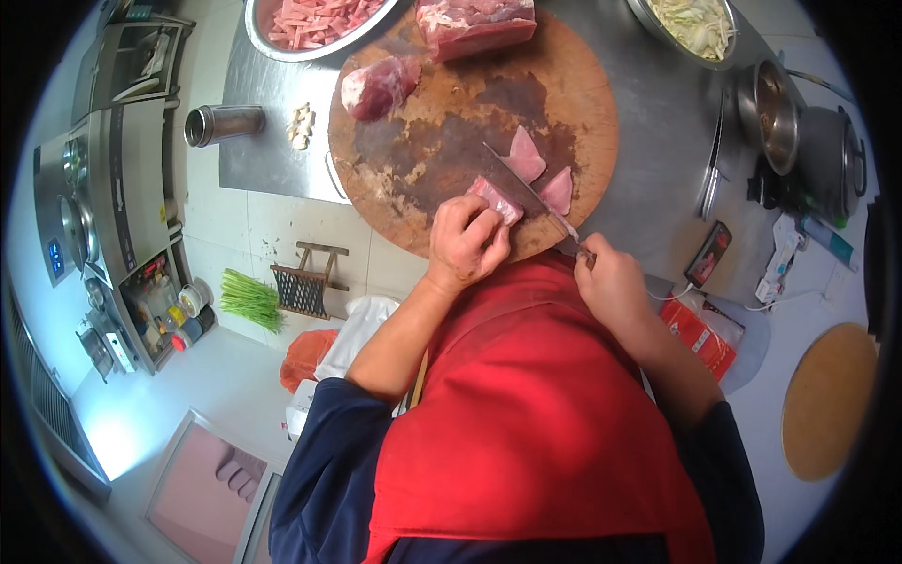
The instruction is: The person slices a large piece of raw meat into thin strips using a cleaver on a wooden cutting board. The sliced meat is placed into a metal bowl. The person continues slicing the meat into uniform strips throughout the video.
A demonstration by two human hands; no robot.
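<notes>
My left hand (pixel 468 236) presses with curled fingers on a small block of raw meat (pixel 497 199) near the front of a round wooden chopping board (pixel 394 169). Gripped by its handle, a knife (pixel 528 189) is in my right hand (pixel 607 278). Its blade runs up and to the left, along the right side of the block. Beyond the blade lie thin meat slices (pixel 525 155), with another slice (pixel 559 192) closer to my right hand. A rounded chunk of meat (pixel 377 88) and a large slab (pixel 479 28) rest farther back on the board.
A metal bowl of cut meat strips (pixel 317 51) stands at the back left, near garlic cloves (pixel 301 127) and a steel cylinder (pixel 225 125). To the right are a bowl of shredded vegetable (pixel 694 32), tongs (pixel 713 158), a metal bowl (pixel 771 116) and a phone (pixel 708 254) on a cable.
</notes>
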